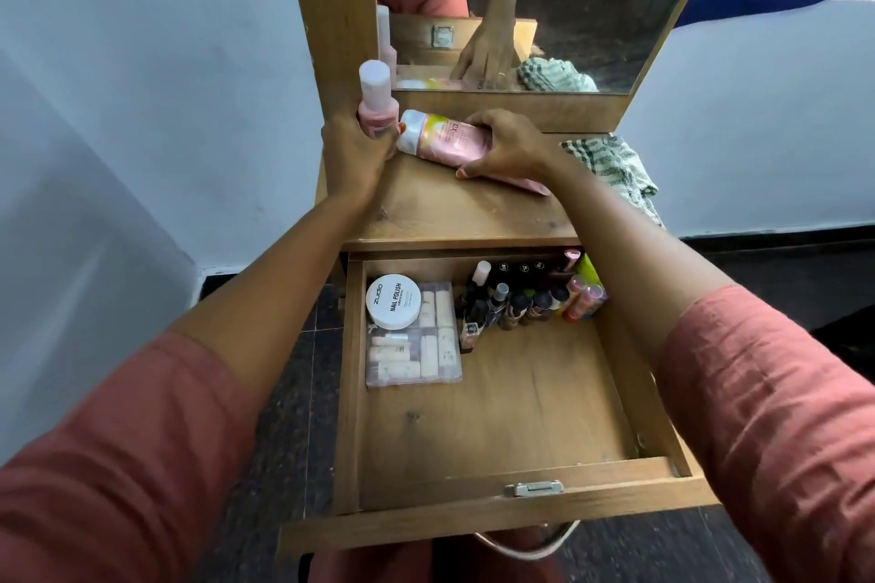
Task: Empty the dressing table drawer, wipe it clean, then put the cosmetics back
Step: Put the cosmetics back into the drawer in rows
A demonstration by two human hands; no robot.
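The wooden drawer point(497, 421) is pulled out below the dressing table top point(454, 213). In its back left corner lies a clear case of small tubes point(416, 346) with a white nail polish remover tub point(393, 301) on it. Several nail polish bottles point(511, 298) and pink lipsticks point(584, 296) crowd the back right. On the table top my left hand point(355, 156) grips an upright pink bottle point(376, 97). My right hand point(506, 144) holds a pink tube point(445, 137) lying on its side.
A checked cloth point(611, 168) lies at the right end of the table top. The mirror point(544, 0) stands behind it and reflects my arm. White walls flank the table; dark tiled floor point(303, 393) lies below. The drawer front carries a metal latch point(534, 488).
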